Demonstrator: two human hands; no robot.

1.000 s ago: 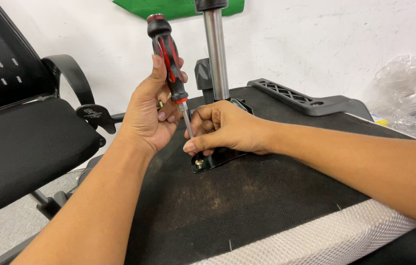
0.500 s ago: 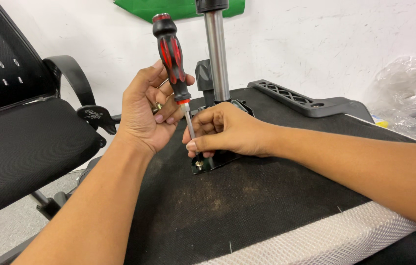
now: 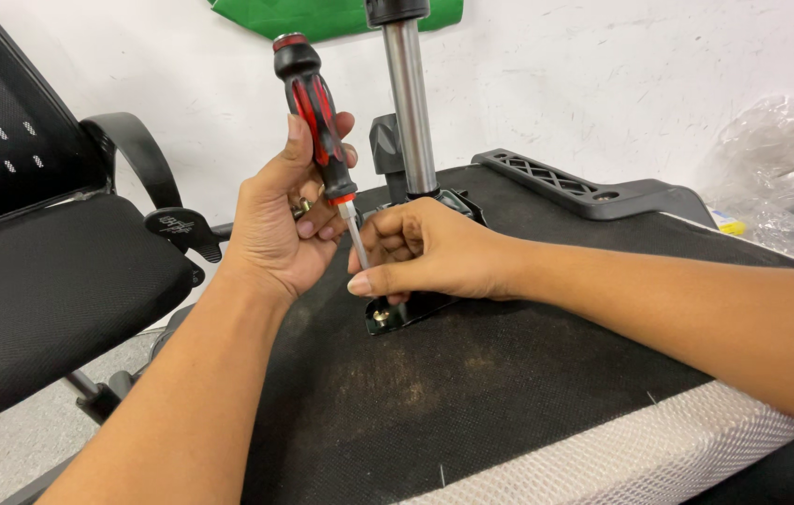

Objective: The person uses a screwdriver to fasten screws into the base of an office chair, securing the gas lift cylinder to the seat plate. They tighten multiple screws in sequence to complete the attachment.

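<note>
Hiding screwdriver tip [image 3: 360, 265]: right hand [image 3: 425, 251].

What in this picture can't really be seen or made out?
All in the head view:
- Tip of the screwdriver: hidden behind the right hand, so whether it sits in the screw is unclear.
- Most of the black bracket: covered by that hand.
- Small brass piece in the left hand: mostly hidden by the fingers.
- Metal column: top cut off by the upper edge.
- Contents of the plastic bag: blurred by crinkled film.
</note>
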